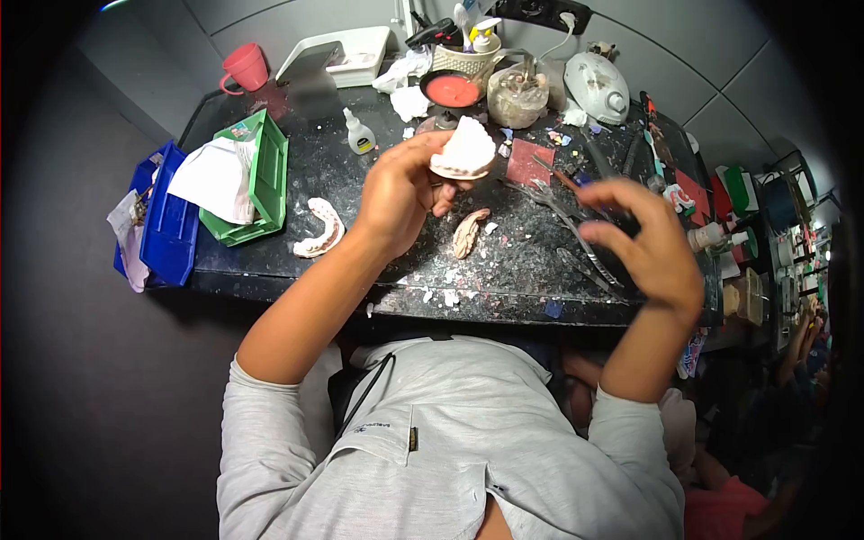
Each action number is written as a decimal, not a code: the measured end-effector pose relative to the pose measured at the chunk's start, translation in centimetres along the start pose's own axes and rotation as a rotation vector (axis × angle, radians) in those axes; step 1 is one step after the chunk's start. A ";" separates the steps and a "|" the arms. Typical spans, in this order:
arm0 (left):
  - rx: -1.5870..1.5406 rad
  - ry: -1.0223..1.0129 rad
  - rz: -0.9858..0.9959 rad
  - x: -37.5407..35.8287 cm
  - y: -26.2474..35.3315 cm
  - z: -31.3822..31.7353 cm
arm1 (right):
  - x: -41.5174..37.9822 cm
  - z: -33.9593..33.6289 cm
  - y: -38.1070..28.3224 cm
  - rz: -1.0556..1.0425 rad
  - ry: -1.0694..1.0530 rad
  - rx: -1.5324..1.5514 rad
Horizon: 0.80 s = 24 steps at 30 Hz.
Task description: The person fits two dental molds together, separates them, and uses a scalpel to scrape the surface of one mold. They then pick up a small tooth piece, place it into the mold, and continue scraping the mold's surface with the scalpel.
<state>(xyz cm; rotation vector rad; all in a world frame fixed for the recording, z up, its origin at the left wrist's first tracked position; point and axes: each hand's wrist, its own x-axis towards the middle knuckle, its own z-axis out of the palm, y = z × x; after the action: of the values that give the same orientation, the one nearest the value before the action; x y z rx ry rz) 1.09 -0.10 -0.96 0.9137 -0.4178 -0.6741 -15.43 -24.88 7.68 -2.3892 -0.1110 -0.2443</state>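
Note:
My left hand (396, 193) is closed around a white plaster dental model (466, 151), raised above the bench with its row of teeth along the lower edge. To the right, my right hand (643, 238) is slightly blurred, with thumb and forefinger apart. Beside its forefinger is a thin knife-like tool with a brown handle (564, 179); I see no grip on it. Metal pliers (567, 216) lie under and beside this hand. Below the held model rests a small beige toothed piece (469, 234). A curved, horseshoe-shaped plaster piece (324, 229) lies left of my left forearm.
Green bin (270, 171) and blue bin (171, 234) stand at the left. Behind are a glue bottle (359, 135), a dish of red material (453, 90), a cloudy jar (517, 97) and a white device (597, 90). A red sheet (531, 164) and plaster crumbs lie on the bench (405, 301).

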 end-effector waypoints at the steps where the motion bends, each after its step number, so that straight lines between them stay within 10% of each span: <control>1: -0.086 -0.005 -0.018 0.0 0.0 -0.4 | -1.5 -0.3 0.0 0.064 -0.032 -0.093; 8: -0.415 -0.017 -0.166 -0.5 1.2 0.1 | -6.8 2.4 1.6 0.373 0.046 -0.424; 24: 0.037 -0.156 0.080 -1.3 0.6 2.0 | -8.3 4.1 2.9 0.180 0.109 -0.754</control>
<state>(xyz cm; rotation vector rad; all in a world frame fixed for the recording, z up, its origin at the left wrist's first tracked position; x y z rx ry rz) -0.82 -0.14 0.54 0.8777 -0.6041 -0.6680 -22.57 -24.31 1.10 -3.0975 0.2991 -0.3788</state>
